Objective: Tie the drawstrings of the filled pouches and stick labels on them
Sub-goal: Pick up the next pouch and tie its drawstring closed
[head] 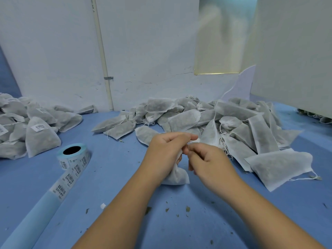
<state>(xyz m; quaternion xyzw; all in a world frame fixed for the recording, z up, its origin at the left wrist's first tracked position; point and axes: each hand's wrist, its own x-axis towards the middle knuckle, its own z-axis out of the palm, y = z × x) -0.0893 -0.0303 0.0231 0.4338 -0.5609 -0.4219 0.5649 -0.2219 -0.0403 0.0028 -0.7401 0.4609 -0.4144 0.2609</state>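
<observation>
Gripping a filled pouch [177, 176] in the left hand [162, 153], fingers curling round its gathered neck, with the pouch's bottom resting on the counter [116, 168] near the middle, slightly toward the near edge. Pinching at the top of that same pouch with the right hand [208, 159], thumb and forefinger closing together just beside the left fingertips, the other fingers curling loosely underneath. Not managing to tell whether a string is caught in that pinch, being too thin to make out there.

Working right in front of a big heap of pouches [224, 123] spreading from the middle of the far edge round toward the right edge, with loose white strings trailing from several of them and no stickers showing. Working also with a roll of labels [74, 155] standing on end to the left of the hands, well apart from them, its strip of barcode stickers [66, 182] unrolling toward the near left corner. Sitting beside a second pile of pouches [27, 126] at the left edge, many of these bearing white barcode stickers. Reaching over a scatter of dry green crumbs [187, 209] lying on the blue surface between the forearms, close to the near edge. Facing a white wall [143, 51] with a thin pipe [102, 51] running down it behind the far edge.
</observation>
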